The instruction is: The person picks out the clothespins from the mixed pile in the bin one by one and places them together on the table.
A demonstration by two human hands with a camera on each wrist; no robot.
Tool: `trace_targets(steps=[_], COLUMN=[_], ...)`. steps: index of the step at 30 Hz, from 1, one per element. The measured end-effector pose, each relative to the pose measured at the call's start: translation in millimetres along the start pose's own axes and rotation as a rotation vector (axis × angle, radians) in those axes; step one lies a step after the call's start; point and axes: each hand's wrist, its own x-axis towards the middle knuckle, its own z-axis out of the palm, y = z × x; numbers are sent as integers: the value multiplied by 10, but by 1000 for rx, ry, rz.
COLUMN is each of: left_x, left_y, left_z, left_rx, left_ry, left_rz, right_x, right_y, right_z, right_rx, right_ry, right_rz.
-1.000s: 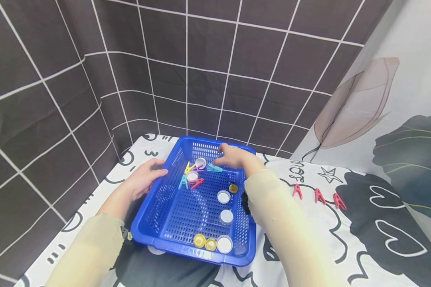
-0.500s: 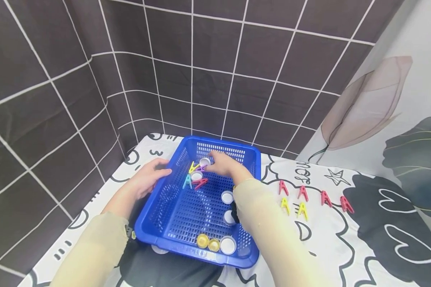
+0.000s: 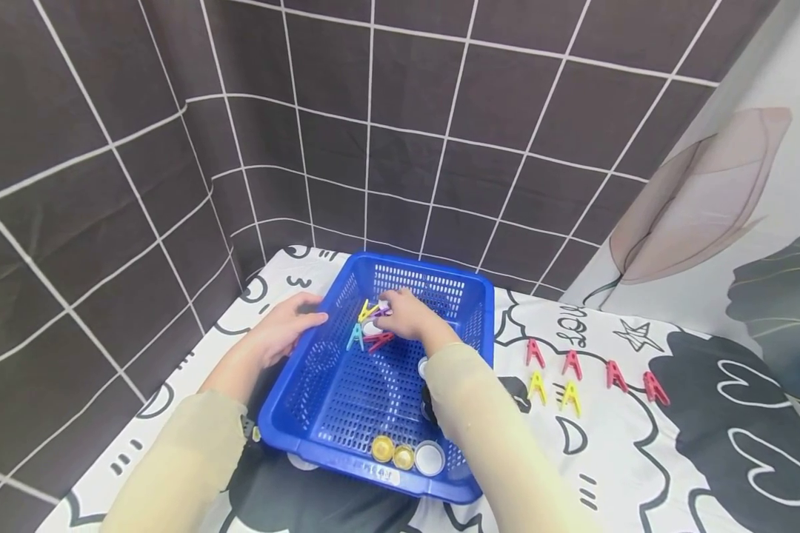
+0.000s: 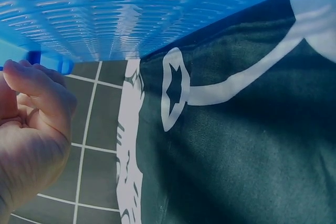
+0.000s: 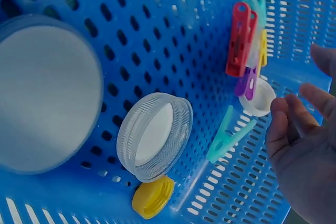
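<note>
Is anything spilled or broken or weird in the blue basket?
I can't see anything spilled or broken. Just one messy bit: near the back of the blue basket, mixed-colour clothespins lie jumbled among white caps. It looks odd because the red clothespins outside are lined up.

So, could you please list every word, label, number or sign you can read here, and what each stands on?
"LOVE": lettering on the printed cloth.
"3": a mark so shaped, perhaps only a drawing, on the same cloth.
Pale marking on the near rim of the blue basket: too small and blurred to read.
</note>
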Motion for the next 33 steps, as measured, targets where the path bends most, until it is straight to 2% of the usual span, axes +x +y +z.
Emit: trace_targets(steps=[6,10,15,20,24,33], left_x=[1,-13,-18,-23,-24,-32], left_y=[-7,-1,11,20,8,19], left_z=[-5,-10,-5,4,-6,8], left_rx=[4,8,0,10,18,5], left_ry=[-6,-16,-23,-16,-12,-17], left_rz=[12,16,26,25,21,24], right_x=[34,64,66,59,75,96], right_y=[-26,-35,-43,-63,-85,-86], right_z=[58,111,158,185,200,217], right_rx=[-18,-70,-138,-163,-191,-224], right_ry=[-21,-52,-76,-119,-140,-155], right_rz=[-28,-42,-23,2,-10,3])
